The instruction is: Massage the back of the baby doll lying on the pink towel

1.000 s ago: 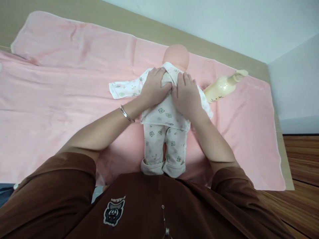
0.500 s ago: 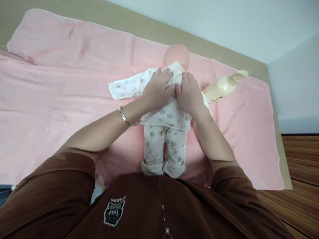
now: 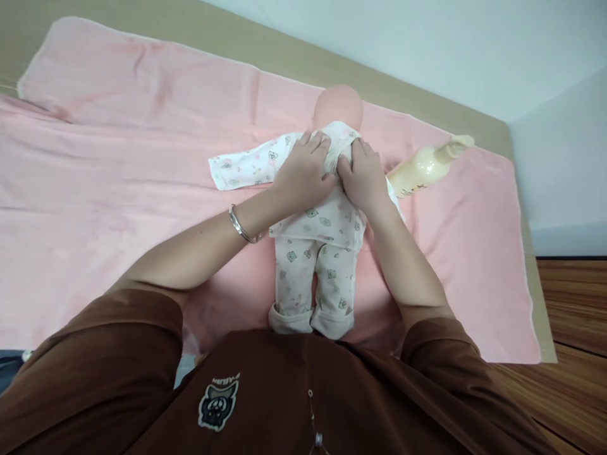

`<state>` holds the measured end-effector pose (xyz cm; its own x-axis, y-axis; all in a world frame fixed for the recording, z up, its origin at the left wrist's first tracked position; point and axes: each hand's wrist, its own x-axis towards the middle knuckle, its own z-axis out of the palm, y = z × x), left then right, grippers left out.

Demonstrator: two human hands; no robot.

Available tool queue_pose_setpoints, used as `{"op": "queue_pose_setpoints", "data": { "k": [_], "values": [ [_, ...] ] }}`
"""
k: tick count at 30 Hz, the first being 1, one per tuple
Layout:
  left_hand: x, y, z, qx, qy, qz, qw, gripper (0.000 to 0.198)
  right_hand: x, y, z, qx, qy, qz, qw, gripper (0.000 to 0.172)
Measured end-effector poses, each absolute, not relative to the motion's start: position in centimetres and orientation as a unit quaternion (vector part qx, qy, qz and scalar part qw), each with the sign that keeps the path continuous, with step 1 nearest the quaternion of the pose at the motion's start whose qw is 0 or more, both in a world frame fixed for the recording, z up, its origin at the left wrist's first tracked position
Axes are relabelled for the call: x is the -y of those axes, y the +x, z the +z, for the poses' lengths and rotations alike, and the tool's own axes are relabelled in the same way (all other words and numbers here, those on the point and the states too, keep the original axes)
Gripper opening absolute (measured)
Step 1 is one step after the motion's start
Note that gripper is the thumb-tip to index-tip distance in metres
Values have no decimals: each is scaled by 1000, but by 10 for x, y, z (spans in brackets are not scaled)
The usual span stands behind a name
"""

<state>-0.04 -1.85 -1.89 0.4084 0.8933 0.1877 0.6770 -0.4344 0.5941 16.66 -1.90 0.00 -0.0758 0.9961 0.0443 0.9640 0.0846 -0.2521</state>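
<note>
A baby doll (image 3: 338, 109) lies on the pink blanket with its bald head away from me. It wears a white long-sleeved baby top (image 3: 315, 218) with small animal prints and matching trousers (image 3: 294, 272), whose ends cover the feet. My left hand (image 3: 304, 169) rests on the upper part of the top, fingers stretched out and thumb apart. Beside it, my right hand (image 3: 364, 174) lies on the top's other side, also with fingers extended and thumb apart. Fabric is wrinkled between the two hands. The doll's face is not visible.
A pale yellow pump bottle (image 3: 422, 169) lies right of the doll, close to my right hand. The pink blanket (image 3: 142, 139) covers most of the beige tabletop (image 3: 265, 41). White walls (image 3: 427, 50) rise behind, and wooden flooring (image 3: 573, 303) shows at right.
Both hands have shifted slightly to the right on the doll's upper body. The cloth near the neck has spread a little differently, and the doll's head appears marginally further right.
</note>
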Motion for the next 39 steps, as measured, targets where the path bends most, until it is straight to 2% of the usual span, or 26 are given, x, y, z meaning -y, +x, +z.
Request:
{"op": "queue_pose_setpoints", "data": {
  "k": [4, 10, 13, 17, 19, 27, 31, 36, 39],
  "values": [
    [3, -3, -18, -508, 791, 271, 208, 45, 44, 152, 6, 761, -643, 62, 57, 65],
    [-11, -5, -29, -537, 769, 293, 184, 30, 59, 139, 3, 790, -606, 71, 66, 66],
    [-1, -1, -23, -545, 781, 264, 155, 33, 39, 149, -3, 775, -621, 83, 86, 67],
    [23, 6, -14, -543, 808, 204, 101, 51, 14, 166, -3, 724, -672, 131, 86, 73],
    [31, 7, -14, -528, 817, 210, 103, 54, 10, 171, -2, 707, -687, 143, 84, 76],
    [2, -3, -34, -492, 805, 288, 164, 29, 42, 154, 9, 756, -652, 43, 36, 71],
    [-9, -5, -36, -516, 781, 297, 190, 29, 63, 142, 15, 764, -644, 33, 25, 71],
    [-8, -5, -36, -531, 768, 298, 196, 41, 53, 149, 8, 768, -633, 39, 89, 57],
    [-9, -7, -41, -528, 773, 293, 193, 47, 40, 158, 5, 770, -630, 49, 86, 48]
  ]
}}
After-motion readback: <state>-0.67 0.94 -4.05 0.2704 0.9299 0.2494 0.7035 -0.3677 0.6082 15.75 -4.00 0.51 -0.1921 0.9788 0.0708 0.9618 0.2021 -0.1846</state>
